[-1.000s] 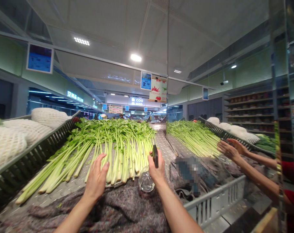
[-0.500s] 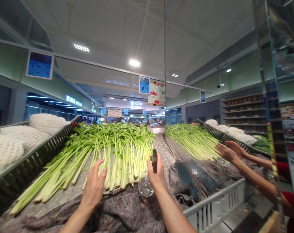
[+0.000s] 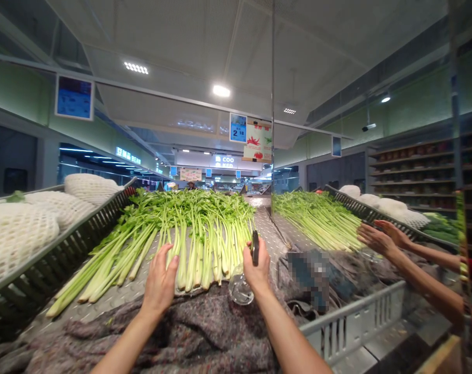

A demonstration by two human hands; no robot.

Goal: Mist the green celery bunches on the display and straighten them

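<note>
A wide heap of long green celery stalks [image 3: 189, 234] lies on a perforated metal shelf [image 3: 265, 228] in front of me. My left hand [image 3: 160, 283] is open, fingers spread, its fingertips resting against the cut ends of the stalks. My right hand [image 3: 256, 267] is closed around the dark trigger head of a clear spray bottle [image 3: 241, 285], held just right of the celery ends. A grey felt blanket [image 3: 189, 332] covers the shelf's near edge under both forearms.
A mirror panel [image 3: 360, 156] on the right repeats the celery and my arms. A dark slatted divider [image 3: 60, 259] separates white foam-netted produce [image 3: 21, 228] on the left. A grey plastic crate [image 3: 356, 322] sits at lower right. Price signs hang overhead.
The view shifted slightly. My left hand slid a little forward so its fingertips meet the stalk ends. The right hand keeps its grip on the bottle.
</note>
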